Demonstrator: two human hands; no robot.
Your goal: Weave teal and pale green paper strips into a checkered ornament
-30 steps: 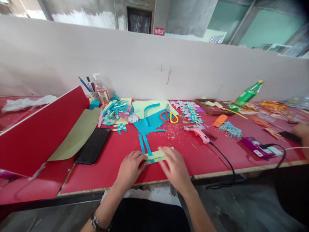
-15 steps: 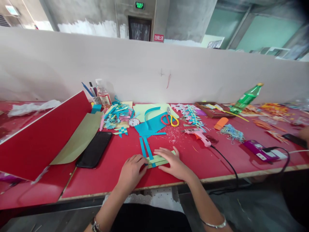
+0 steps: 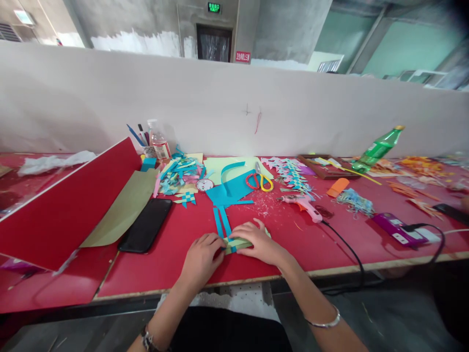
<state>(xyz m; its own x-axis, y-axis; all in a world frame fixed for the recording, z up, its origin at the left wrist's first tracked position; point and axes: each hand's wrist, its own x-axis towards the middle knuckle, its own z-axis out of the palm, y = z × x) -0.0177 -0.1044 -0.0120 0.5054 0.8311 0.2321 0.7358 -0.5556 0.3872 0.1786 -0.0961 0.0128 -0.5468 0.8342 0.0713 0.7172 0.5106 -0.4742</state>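
Observation:
Pale yellow paper strips (image 3: 240,243) lie interlaced with blue paper strips near the table's front edge. My left hand (image 3: 203,254) pinches the left end of this small weave, its fingertips pressed together. Over the right part my right hand (image 3: 256,242) curls, thumb below and fingers above, gripping the yellow strips; its palm side is hidden. Two long tails of blue strip (image 3: 224,222) run from the weave toward a blue paper sheet (image 3: 234,188). Scissors (image 3: 261,182) with red and yellow handles rest on that sheet.
A pink glue gun (image 3: 304,204) with a black cord lies right, by a purple power strip (image 3: 397,229). Left are a black phone (image 3: 145,226) and a leaning red board (image 3: 76,205). Behind stand paper scraps (image 3: 183,173) and a green bottle (image 3: 379,149). Another person's hand (image 3: 465,203) shows far right.
My right hand's fingers have drawn in from a spread pose and closed around the yellow strips. The left hand stays at the weave's left end. The view has shifted slightly.

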